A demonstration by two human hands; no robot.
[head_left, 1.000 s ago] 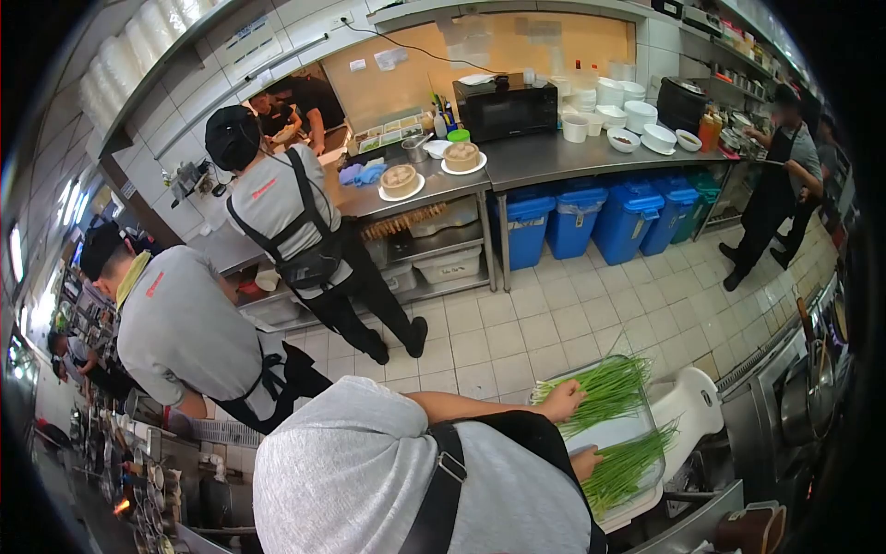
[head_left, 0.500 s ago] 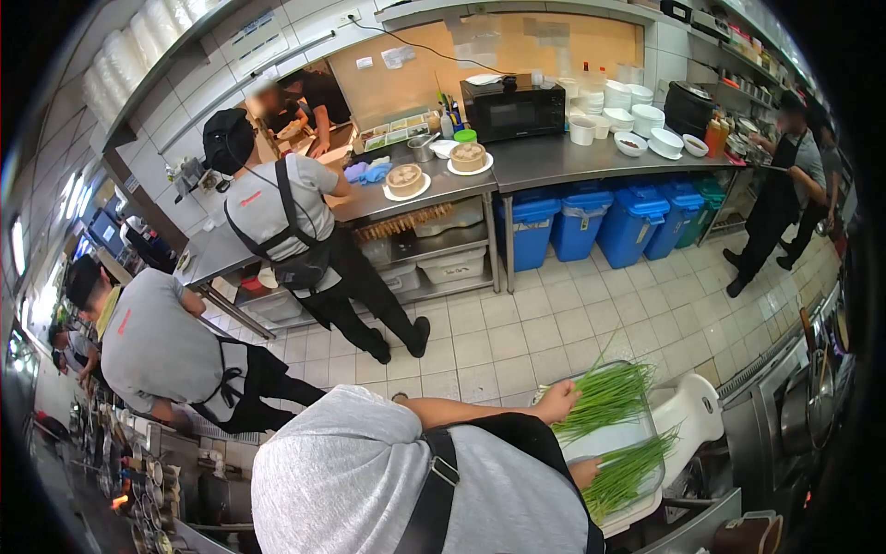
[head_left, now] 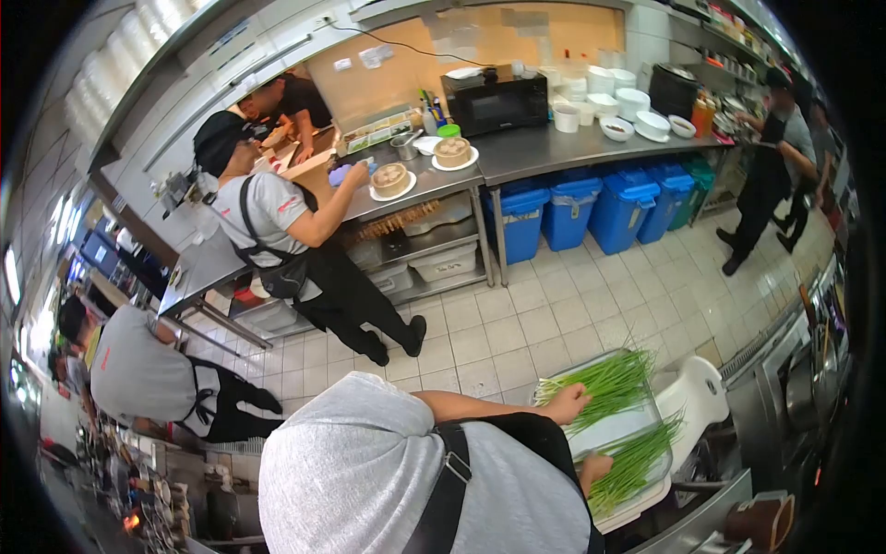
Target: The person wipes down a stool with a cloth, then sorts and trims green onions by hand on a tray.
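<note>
No wording can be read. Well beyond the left hand (head_left: 566, 404), the red print (head_left: 289, 205) on a co-worker's grey shirt (head_left: 258, 214) and the markings on the black microwave (head_left: 496, 103) are too small or blurred.

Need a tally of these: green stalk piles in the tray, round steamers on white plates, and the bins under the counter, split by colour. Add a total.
Green stalk piles: 2
Round steamers: 2
Blue bins: 4
Green bin: 1
Total: 9
</note>
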